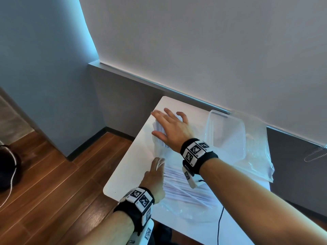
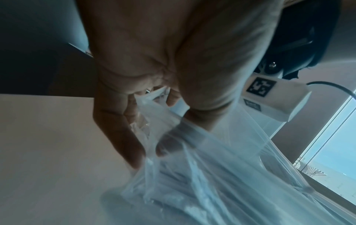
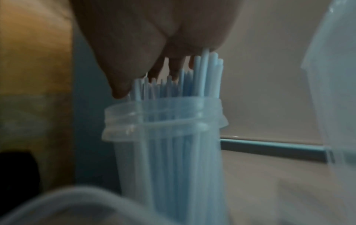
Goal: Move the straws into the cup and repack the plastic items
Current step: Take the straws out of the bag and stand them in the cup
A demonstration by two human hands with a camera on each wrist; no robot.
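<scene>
A clear plastic cup point(image 1: 158, 148) stands near the table's left edge, packed with upright pale straws point(image 3: 202, 76). My right hand point(image 1: 167, 122) lies flat over the straw tips with its fingers spread and its palm pressing down on them. In the right wrist view the cup point(image 3: 167, 152) shows a threaded rim, with the tips poking out above it. Nearer to me, a thin clear plastic bag point(image 1: 184, 191) holds several more straws lying flat. My left hand point(image 1: 156, 174) pinches the bag's point(image 2: 212, 175) upper edge between thumb and fingers.
A clear rectangular tub point(image 1: 228, 131) sits on another crumpled clear bag point(image 1: 260, 156) at the right of the white table point(image 1: 127, 167). A black cable point(image 1: 220, 220) runs off the near edge. Wooden floor lies to the left, with a wall behind.
</scene>
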